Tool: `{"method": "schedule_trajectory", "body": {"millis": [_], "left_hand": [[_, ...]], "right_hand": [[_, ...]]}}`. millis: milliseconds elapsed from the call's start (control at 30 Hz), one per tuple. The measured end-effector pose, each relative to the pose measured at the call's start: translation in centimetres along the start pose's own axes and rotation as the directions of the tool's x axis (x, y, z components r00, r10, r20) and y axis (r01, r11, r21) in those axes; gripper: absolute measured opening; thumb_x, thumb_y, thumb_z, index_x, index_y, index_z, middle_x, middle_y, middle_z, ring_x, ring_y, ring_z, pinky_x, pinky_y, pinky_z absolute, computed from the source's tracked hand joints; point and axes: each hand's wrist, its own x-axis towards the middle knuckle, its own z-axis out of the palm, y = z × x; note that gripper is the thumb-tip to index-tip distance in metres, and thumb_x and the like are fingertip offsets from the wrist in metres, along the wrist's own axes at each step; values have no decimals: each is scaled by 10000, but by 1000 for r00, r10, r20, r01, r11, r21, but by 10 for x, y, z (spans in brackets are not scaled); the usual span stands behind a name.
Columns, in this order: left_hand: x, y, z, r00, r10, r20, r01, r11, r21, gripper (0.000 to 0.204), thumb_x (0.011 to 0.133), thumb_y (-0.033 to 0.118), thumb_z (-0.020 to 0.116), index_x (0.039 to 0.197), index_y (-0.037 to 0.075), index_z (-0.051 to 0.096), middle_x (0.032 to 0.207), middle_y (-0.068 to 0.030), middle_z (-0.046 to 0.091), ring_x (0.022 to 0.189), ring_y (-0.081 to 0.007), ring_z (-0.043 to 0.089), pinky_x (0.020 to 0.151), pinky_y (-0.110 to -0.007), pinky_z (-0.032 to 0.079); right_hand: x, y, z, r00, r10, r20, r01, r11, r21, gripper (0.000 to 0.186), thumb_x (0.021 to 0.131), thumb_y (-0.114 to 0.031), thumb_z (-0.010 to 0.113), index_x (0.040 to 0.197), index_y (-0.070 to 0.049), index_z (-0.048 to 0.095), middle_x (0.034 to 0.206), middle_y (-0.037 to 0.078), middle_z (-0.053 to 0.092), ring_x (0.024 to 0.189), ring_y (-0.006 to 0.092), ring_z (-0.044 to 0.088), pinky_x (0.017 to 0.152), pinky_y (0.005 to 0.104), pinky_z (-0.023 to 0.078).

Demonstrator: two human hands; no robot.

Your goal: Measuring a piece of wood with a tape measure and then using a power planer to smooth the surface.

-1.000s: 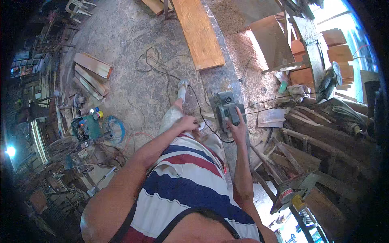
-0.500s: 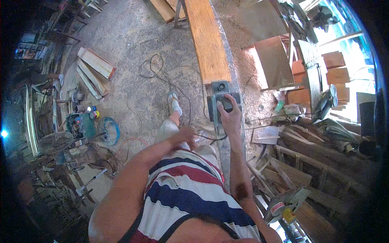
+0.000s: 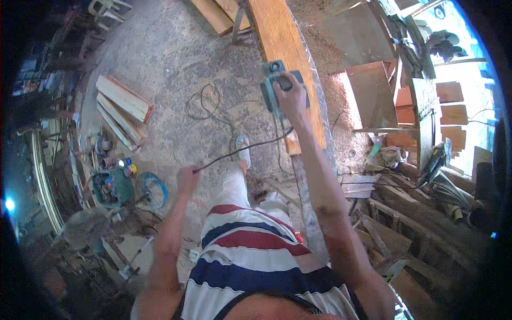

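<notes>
My right hand (image 3: 293, 100) grips a grey electric planer (image 3: 268, 93), which sits over the upper face of a long orange wooden plank (image 3: 276, 34). The plank lies along a narrow grey bench (image 3: 313, 229) that runs up the middle of the view. At the lower left of the planer, my left hand (image 3: 186, 177), slightly blurred, is closed on a black power cord (image 3: 232, 153) that stretches across to the tool. My legs and a sandalled foot show below the cord.
Loose boards (image 3: 120, 109) lie on the dusty floor (image 3: 170, 64) at the left, beside a loop of cable. Clutter with a green tool (image 3: 112, 189) and blue hose fills the left side. Stacked orange boards (image 3: 453, 114), leaning panels and scrap timber crowd the right.
My right hand has carried the planer forward from the bare bench onto the plank. My left hand has moved out leftward from my waist, drawing the cord across the view.
</notes>
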Motion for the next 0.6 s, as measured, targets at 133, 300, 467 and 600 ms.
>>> {"method": "schedule_trajectory", "body": {"millis": [133, 300, 467, 600], "left_hand": [[26, 17, 4, 987, -99, 124, 93, 994, 51, 413, 996, 460, 721, 1014, 69, 853, 845, -236, 769, 829, -432, 768, 775, -500, 598], [64, 27, -13, 933, -207, 295, 233, 971, -54, 533, 1035, 571, 660, 928, 81, 842, 716, -158, 761, 722, -345, 774, 727, -468, 590], [103, 0, -23, 911, -335, 242, 378, 911, -163, 565, 1084, 568, 591, 854, 106, 821, 616, -94, 711, 601, -266, 739, 663, -443, 568], [119, -29, -46, 907, -340, 249, 394, 894, -213, 621, 1109, 586, 522, 874, 81, 797, 589, -98, 687, 552, -265, 708, 637, -419, 560]], "right_hand": [[134, -35, 59, 1000, 12, -15, -12, 1000, 23, 457, 925, -302, 837, 1312, -69, 761, 1054, 203, 823, 995, 270, 803, 886, 382, 610], [271, -67, 114, 985, -154, -77, 154, 988, -2, 490, 922, -403, 804, 1276, -65, 783, 1129, 207, 825, 1094, 388, 790, 954, 443, 615], [314, -75, 129, 986, -156, -53, 155, 988, -14, 533, 923, -464, 804, 1300, -89, 784, 1172, 211, 816, 1137, 389, 776, 1001, 444, 605], [247, -59, 104, 987, -155, -33, 154, 988, -27, 495, 939, -367, 815, 1336, -77, 763, 1225, 195, 808, 1159, 368, 764, 1031, 441, 585]]}}
